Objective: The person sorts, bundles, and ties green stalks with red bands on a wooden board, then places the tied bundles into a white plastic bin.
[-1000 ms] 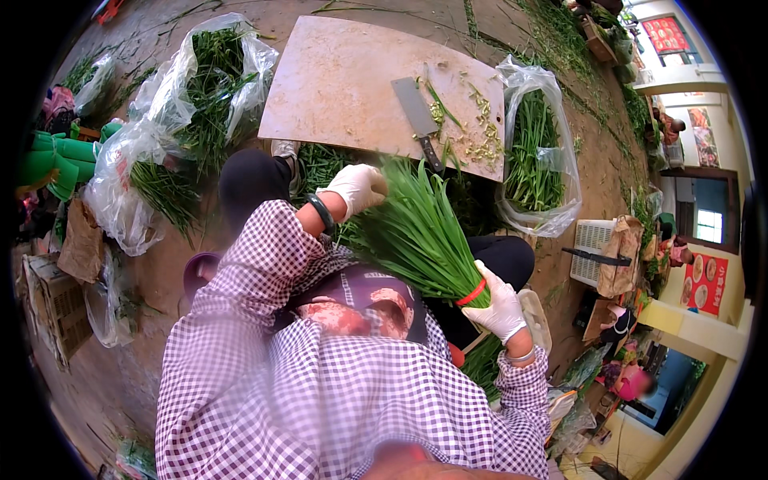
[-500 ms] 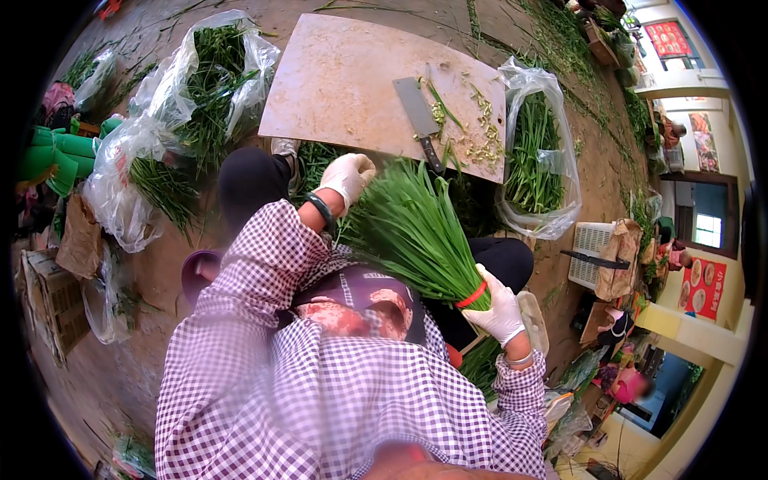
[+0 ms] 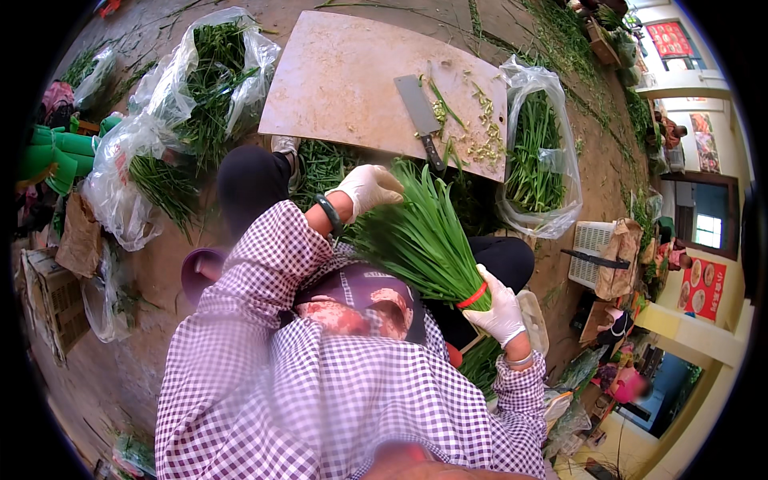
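Bundle (image 3: pixel 428 240) of long green leaves, cinched by a red band (image 3: pixel 473 295) near its base, is held over a seated person's lap, close to the near edge of a low bench (image 3: pixel 344 80). The bottom ends of the stems are lost from view inside the white-gloved right hand (image 3: pixel 502 312), and the lap beneath the leaves is largely covered. Blur softens the leaf tips beside the gloved left hand (image 3: pixel 370 192), where the undersides of the fingers are turned from the camera. Loose greens (image 3: pixel 316 172) under the bench show only in part, its top hiding the rest. Along the right edge, other people (image 3: pixel 628 386) are small and indistinct, and the dark rim of the lens cuts off the surroundings.

The bundle's long axis runs on a diagonal, from the banded base at lower right to the leaf tips at upper left. The tips fan out, pointing away from the person and toward the left hand and the bench. The grip of the right hand is clamped around the base, at the band. The left hand is bent over the tips; whether its grip has closed on any leaves cannot be told.

On the bench, a cleaver (image 3: pixel 417 104) lies with its dark handle toward the near edge, with pale green clippings (image 3: pixel 484 128) scattered to its right. Clear plastic bags of greens stand at either side, one at left (image 3: pixel 120 192), one at right (image 3: pixel 568 204).
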Tool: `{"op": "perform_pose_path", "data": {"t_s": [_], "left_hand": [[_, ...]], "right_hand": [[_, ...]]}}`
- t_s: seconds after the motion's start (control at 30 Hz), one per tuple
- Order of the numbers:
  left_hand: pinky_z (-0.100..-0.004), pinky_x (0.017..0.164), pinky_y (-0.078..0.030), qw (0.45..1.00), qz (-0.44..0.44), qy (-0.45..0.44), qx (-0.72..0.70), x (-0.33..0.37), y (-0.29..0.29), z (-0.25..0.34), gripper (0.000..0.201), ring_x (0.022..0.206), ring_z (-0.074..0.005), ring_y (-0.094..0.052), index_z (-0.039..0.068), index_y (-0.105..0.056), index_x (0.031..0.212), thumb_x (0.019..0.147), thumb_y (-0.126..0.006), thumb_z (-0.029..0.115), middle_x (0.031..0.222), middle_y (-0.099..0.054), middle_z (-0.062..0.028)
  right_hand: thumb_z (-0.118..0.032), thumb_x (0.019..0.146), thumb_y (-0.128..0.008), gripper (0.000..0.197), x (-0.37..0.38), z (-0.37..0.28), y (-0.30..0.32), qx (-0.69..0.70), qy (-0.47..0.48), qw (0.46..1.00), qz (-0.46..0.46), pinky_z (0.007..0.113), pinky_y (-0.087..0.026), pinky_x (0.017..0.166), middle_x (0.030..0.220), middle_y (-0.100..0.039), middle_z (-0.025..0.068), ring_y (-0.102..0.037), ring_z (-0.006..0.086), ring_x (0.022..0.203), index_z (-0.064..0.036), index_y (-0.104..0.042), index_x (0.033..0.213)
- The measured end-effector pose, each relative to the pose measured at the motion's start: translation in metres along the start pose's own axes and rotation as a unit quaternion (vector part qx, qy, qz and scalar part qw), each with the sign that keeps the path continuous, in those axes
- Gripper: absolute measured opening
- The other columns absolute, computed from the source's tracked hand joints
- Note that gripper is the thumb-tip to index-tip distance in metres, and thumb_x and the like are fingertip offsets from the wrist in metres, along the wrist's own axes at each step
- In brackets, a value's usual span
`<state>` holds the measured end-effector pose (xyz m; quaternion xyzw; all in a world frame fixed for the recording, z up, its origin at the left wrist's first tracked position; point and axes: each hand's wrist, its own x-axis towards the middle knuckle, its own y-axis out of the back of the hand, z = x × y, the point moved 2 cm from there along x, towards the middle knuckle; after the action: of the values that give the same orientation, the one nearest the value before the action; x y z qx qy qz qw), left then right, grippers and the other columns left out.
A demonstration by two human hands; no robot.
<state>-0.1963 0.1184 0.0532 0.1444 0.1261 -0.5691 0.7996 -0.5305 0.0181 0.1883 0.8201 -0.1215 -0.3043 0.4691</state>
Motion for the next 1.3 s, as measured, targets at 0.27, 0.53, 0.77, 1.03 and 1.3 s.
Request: {"op": "perform_pose_path", "data": {"t_s": [0.27,0.53,0.77,1.03,1.3], "left_hand": [[-0.0278,0.076,-0.050,0.995,0.054,-0.038,-0.070,0.007,-0.012,-0.007,0.014,0.081,-0.0130,-0.061,0.001,-0.071,0.095,0.086,-0.072,0.012,0.087,-0.069,-0.0036],[-0.0246,0.067,-0.046,0.915,0.295,-0.037,-0.272,0.022,0.025,-0.041,0.016,0.073,-0.0092,-0.056,0.000,-0.070,0.097,0.090,-0.067,0.015,0.081,-0.067,-0.0014],[-0.0317,0.085,-0.046,0.924,0.203,0.110,-0.305,0.044,0.002,-0.091,0.046,0.095,-0.0161,-0.057,0.004,-0.059,0.121,0.096,-0.057,0.043,0.103,-0.064,-0.0048],[-0.0413,0.084,-0.054,0.821,-0.106,0.102,-0.551,0.026,-0.039,-0.042,0.063,0.101,-0.0201,-0.064,0.011,-0.056,0.131,0.093,-0.051,0.062,0.114,-0.066,-0.0068],[-0.0265,0.068,-0.049,0.900,-0.125,-0.037,-0.415,0.006,-0.021,-0.011,0.044,0.085,-0.0094,-0.059,0.008,-0.061,0.128,0.089,-0.071,0.026,0.103,-0.066,-0.0015]], "right_hand": [[-0.027,0.061,-0.084,0.095,0.001,0.001,-0.002,-0.001,0.008,1.000,0.006,0.040,-0.044,0.094,0.124,-0.063,0.0147,-0.061,0.0315,0.111,-0.0091,-0.041,0.145],[-0.023,0.061,-0.085,0.090,-0.005,0.006,0.005,0.047,0.008,0.998,0.048,0.039,-0.046,0.100,0.129,-0.061,0.0168,-0.061,0.0323,0.113,-0.0044,-0.046,0.140],[-0.014,0.065,-0.086,0.089,-0.023,0.023,0.016,0.221,-0.036,0.973,0.046,0.032,-0.045,0.103,0.130,-0.061,0.0115,-0.058,0.0178,0.119,-0.0010,-0.044,0.143],[-0.013,0.065,-0.086,0.090,-0.030,0.017,0.028,0.211,-0.065,0.974,0.049,0.032,-0.045,0.102,0.129,-0.061,0.0111,-0.059,0.0190,0.117,-0.0008,-0.043,0.143],[-0.013,0.061,-0.086,0.091,-0.035,0.017,0.025,0.001,-0.011,0.993,0.114,0.039,-0.048,0.095,0.126,-0.061,0.0136,-0.062,0.0273,0.109,-0.0036,-0.044,0.142]]}}
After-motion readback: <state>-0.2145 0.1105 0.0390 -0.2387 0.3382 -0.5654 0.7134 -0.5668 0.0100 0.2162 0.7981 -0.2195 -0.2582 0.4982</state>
